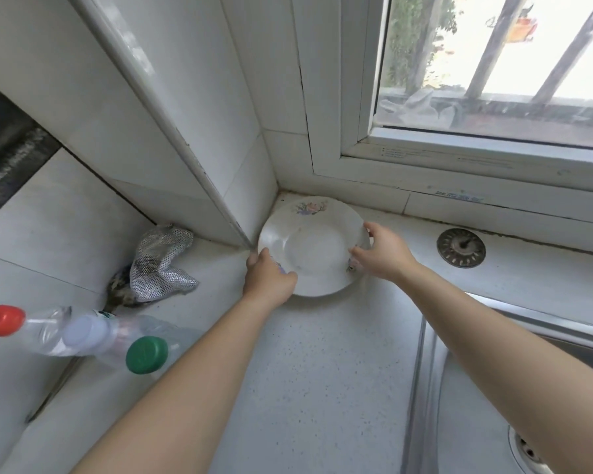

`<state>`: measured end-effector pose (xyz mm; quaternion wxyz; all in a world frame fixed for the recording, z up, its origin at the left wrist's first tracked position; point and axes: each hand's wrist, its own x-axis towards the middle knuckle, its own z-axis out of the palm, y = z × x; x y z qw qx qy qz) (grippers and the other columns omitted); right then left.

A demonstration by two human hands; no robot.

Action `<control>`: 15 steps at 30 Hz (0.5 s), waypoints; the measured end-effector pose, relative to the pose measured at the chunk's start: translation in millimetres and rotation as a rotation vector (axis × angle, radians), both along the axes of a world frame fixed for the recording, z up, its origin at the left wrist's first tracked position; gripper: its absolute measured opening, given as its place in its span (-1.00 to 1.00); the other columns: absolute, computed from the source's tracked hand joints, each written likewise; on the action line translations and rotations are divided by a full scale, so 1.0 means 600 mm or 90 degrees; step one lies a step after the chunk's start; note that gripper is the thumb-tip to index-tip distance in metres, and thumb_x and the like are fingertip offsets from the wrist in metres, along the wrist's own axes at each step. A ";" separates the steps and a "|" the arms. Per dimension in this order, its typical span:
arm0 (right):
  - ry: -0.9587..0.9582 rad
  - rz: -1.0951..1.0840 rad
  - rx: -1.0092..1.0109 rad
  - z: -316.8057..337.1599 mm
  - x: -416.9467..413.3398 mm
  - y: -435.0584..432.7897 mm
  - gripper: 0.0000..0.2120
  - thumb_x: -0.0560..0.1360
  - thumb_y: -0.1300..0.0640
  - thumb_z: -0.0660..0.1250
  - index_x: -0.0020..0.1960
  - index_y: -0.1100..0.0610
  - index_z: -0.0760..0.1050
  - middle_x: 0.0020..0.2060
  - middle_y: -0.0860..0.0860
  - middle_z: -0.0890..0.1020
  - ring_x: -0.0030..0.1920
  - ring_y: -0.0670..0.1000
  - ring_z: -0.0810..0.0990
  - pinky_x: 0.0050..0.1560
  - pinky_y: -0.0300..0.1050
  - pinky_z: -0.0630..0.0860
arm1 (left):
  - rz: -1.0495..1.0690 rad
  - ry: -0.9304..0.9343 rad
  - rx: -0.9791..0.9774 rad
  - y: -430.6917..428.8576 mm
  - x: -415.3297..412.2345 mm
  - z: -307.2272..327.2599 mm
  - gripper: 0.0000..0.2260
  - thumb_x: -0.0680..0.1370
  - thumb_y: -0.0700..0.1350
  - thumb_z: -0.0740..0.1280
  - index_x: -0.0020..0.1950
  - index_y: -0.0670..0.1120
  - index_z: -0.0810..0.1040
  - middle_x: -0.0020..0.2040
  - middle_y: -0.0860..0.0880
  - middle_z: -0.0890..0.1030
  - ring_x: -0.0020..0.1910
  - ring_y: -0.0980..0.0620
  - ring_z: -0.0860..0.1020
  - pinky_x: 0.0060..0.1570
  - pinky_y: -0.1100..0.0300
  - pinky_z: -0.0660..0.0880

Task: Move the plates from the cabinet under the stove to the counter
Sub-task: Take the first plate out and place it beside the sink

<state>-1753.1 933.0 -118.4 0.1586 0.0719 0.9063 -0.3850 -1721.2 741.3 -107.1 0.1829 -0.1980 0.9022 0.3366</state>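
I see the plate [314, 246] in the table's [322, 371] corner, frame centre; left hand [269, 280] and right hand [384, 253] grip its rim, fingers [370, 230] curled.

We've got a white plate [308, 248] with pink-purple flowers on its rim. We spot a red cap [2, 320], a green cap [147, 354], a silvery mesh cloth [161, 265] and a pale, grey-speckled counter [322, 371].

Bright daylight floods in from the window [493, 63] (overexposed outside), edges bowed by the wide lens, bottles [83, 333] blurred.
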 end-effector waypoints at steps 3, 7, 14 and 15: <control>-0.023 0.026 0.042 0.018 0.028 -0.002 -0.47 0.52 0.02 0.27 0.42 0.17 0.25 0.38 0.12 0.38 0.31 0.13 0.40 0.17 -0.07 0.38 | -0.062 -0.004 -0.031 0.004 0.024 0.024 -0.59 0.48 -0.13 0.25 0.30 -0.18 0.29 0.35 -0.14 0.23 0.14 -0.14 0.41 0.08 0.17 0.36; 0.009 0.032 0.037 0.051 0.089 -0.006 -0.42 0.52 -0.07 0.25 0.45 0.12 0.21 0.42 0.08 0.32 0.31 0.09 0.42 0.18 -0.07 0.38 | -0.134 0.060 -0.050 0.005 0.072 0.066 -0.53 0.51 -0.08 0.25 0.39 -0.14 0.25 0.40 -0.11 0.23 0.30 -0.12 0.35 0.20 0.14 0.32; 0.091 -0.013 -0.085 0.140 0.232 -0.028 -0.55 0.49 -0.09 0.30 0.33 0.02 0.37 0.27 -0.07 0.48 0.12 -0.04 0.54 0.08 -0.03 0.52 | -0.192 0.203 -0.018 -0.011 0.205 0.143 -0.48 0.54 -0.03 0.27 0.47 -0.08 0.23 0.48 -0.02 0.23 0.45 0.00 0.22 0.39 0.15 0.20; 0.099 -0.011 -0.097 0.152 0.253 -0.035 -0.57 0.48 -0.10 0.30 0.31 0.00 0.39 0.23 -0.09 0.51 0.10 -0.06 0.54 0.05 -0.04 0.53 | -0.189 0.221 -0.008 -0.017 0.227 0.155 -0.49 0.54 -0.04 0.27 0.47 -0.07 0.24 0.48 -0.01 0.24 0.45 0.02 0.23 0.39 0.19 0.19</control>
